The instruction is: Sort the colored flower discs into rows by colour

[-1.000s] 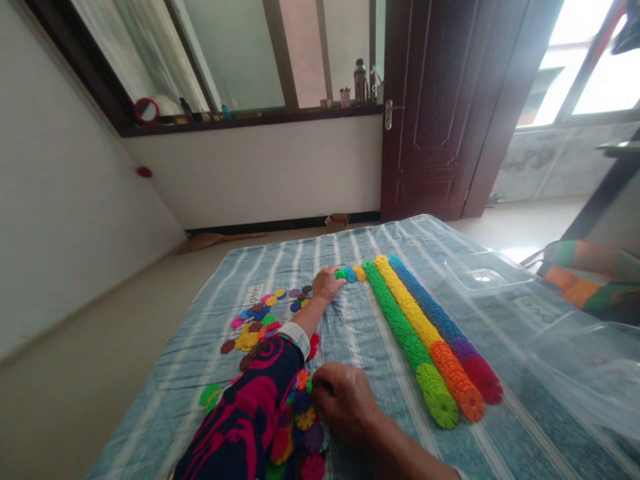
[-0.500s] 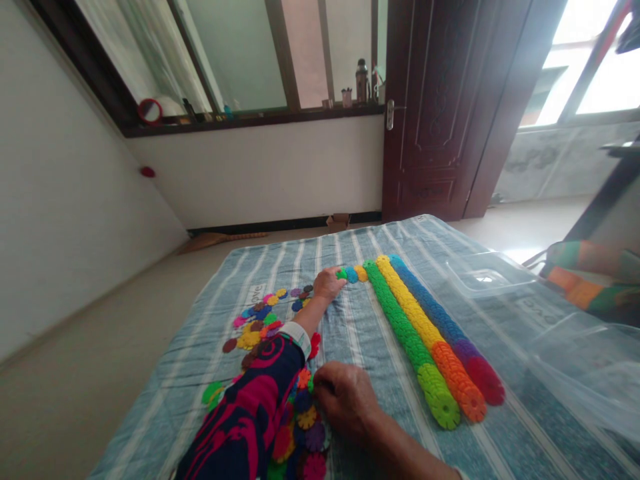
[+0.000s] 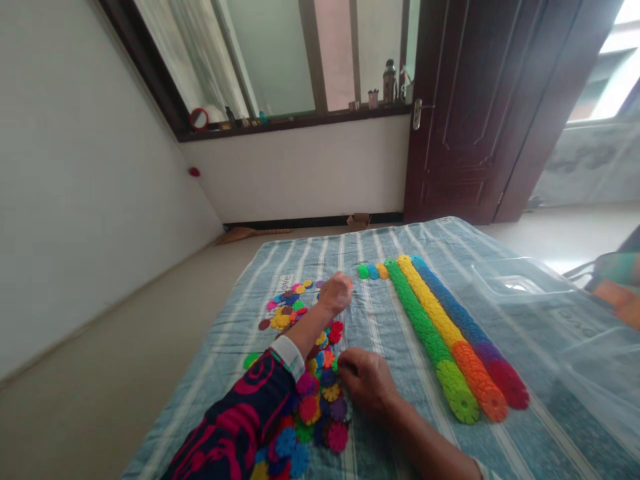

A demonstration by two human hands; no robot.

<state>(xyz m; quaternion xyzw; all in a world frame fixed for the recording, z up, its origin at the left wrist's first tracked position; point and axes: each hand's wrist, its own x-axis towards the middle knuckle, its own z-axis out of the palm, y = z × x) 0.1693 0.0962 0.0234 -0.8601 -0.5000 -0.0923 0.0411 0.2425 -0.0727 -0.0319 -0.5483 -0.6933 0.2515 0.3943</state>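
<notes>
My left hand (image 3: 336, 293) is closed in a pinch above the bed, with an orange notched plastic disc (image 3: 350, 287) showing at its fingertips. To its right, a green disc (image 3: 363, 271), a blue disc (image 3: 373, 271) and a yellow-orange disc (image 3: 383, 271) form a short row. That row meets the top of a long green stack of discs (image 3: 413, 303). My right hand (image 3: 369, 381) rests with curled fingers beside a loose pile of coloured discs (image 3: 309, 407). A green edge shows by its fingertips, but what they hold, if anything, is hidden.
A yellow-and-orange stack (image 3: 435, 307) and a blue, purple and red stack (image 3: 457, 313) lie alongside the green one. Clear plastic boxes (image 3: 523, 277) stand at the right on the striped bedsheet (image 3: 390, 433). Beyond are a door (image 3: 460, 120) and a windowsill (image 3: 300, 123).
My left hand has left the green disc at the row's end and moved back toward the loose discs, now pinching an orange one. The right hand stays by the pile. The view has shifted left.
</notes>
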